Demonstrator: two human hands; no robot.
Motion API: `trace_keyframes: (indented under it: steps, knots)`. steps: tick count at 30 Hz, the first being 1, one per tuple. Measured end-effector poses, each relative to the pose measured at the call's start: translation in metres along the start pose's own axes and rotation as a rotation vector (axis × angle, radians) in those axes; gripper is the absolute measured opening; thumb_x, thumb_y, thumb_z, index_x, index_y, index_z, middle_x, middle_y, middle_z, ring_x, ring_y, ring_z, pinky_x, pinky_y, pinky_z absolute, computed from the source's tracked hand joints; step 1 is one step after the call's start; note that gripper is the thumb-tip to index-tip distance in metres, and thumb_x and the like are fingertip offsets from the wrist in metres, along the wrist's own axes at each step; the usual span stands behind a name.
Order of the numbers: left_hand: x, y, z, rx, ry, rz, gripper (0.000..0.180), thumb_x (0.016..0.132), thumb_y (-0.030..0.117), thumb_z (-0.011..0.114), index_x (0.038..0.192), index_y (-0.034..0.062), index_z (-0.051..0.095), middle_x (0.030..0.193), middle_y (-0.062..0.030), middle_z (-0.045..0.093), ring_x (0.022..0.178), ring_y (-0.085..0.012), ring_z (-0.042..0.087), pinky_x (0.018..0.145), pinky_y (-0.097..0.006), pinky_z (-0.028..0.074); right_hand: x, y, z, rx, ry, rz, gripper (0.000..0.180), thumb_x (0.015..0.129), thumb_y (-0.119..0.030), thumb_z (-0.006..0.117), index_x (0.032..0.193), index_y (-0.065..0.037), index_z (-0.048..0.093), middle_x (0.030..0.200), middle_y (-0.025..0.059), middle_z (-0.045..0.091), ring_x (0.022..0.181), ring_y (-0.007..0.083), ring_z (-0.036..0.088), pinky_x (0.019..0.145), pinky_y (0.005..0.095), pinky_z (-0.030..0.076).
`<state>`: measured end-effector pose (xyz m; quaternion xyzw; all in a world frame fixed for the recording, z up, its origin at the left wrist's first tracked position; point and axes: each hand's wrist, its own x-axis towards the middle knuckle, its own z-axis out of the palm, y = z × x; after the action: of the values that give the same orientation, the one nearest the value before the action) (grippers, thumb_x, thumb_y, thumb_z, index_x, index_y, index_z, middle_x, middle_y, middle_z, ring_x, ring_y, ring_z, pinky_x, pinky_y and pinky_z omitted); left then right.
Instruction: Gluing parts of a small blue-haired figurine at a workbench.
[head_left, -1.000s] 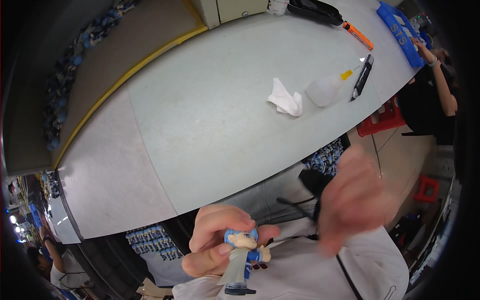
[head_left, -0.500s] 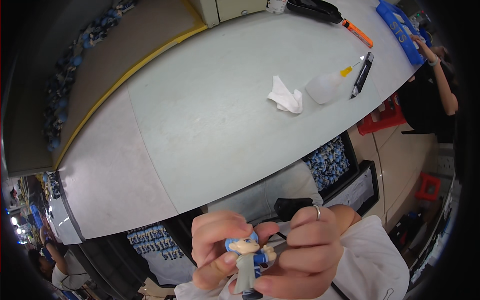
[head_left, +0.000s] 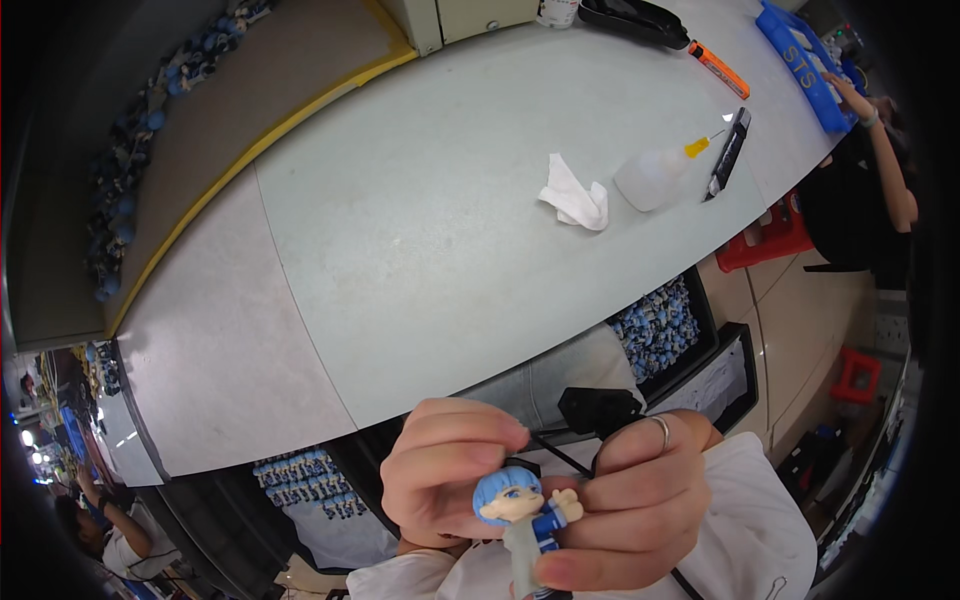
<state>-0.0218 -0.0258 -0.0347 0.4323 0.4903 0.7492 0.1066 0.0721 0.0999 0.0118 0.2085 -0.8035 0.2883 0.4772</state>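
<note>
Pinching blue-haired figurine [head_left: 518, 507] w/ R hand [head_left: 640, 502] fingers off near edge of table [head_left: 400, 260], can't tell re grip of L hand [head_left: 440, 468] curled by head; prob. turning/checking now, calling next for steady R hold.

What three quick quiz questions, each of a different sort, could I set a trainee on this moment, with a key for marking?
1. True or false: on the table, the crumpled white tissue lies to the left of the yellow-tipped bottle.

2. Multiple choice: the hair on the figurine is
A) red
B) light blue
C) black

3. Short answer: which of the person's hands wears the ring?

Key: 1. True. 2. B. 3. The right hand.
</note>
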Motion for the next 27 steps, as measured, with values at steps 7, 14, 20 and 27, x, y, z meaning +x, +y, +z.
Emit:
trace_keyframes:
  steps: [7, 14, 20, 27]
  knots:
    - [-0.007, 0.001, 0.004, -0.061, 0.042, 0.024, 0.037, 0.062, 0.018, 0.075, 0.087, 0.0005, 0.055, 0.084, -0.0147, 0.057, 0.073, -0.0246, 0.057, 0.059, -0.031, 0.047, -0.007, -0.017, 0.017, -0.095, 0.112, 0.224, 0.024, 0.066, -0.003, 0.066, 0.089, -0.013, 0.064, 0.075, -0.0041, 0.056, 0.059, 0.0040, 0.048, 0.045, 0.0184, 0.028]
    - [0.010, -0.002, -0.003, 0.209, -0.080, 0.219, 0.054, 0.057, 0.016, 0.079, 0.098, 0.0014, 0.047, 0.085, -0.0126, 0.053, 0.068, -0.0198, 0.053, 0.056, -0.026, 0.048, -0.003, 0.000, 0.004, -0.033, -0.008, 0.124, 0.022, 0.069, -0.002, 0.064, 0.090, -0.011, 0.063, 0.075, -0.0033, 0.058, 0.062, 0.0057, 0.051, 0.047, 0.0173, 0.030]
    - [0.003, 0.000, 0.023, 0.681, 0.346, 0.218, 0.048, 0.052, 0.021, 0.080, 0.087, 0.0002, 0.053, 0.066, -0.0118, 0.056, 0.056, -0.0229, 0.055, 0.049, -0.027, 0.045, 0.006, 0.003, -0.003, -0.023, 0.031, 0.164, 0.024, 0.073, -0.018, 0.066, 0.089, -0.001, 0.063, 0.072, 0.0035, 0.060, 0.060, 0.0134, 0.055, 0.048, 0.0211, 0.040]
    - [-0.014, -0.003, 0.023, 0.332, 0.352, 0.156, 0.026, 0.076, 0.009, 0.059, 0.095, -0.0069, 0.051, 0.082, -0.0219, 0.058, 0.068, -0.0239, 0.058, 0.060, -0.028, 0.048, 0.001, -0.015, 0.014, -0.094, 0.265, 0.189, 0.029, 0.064, -0.016, 0.070, 0.089, -0.001, 0.062, 0.071, 0.0061, 0.058, 0.056, 0.0188, 0.056, 0.047, 0.0264, 0.041]
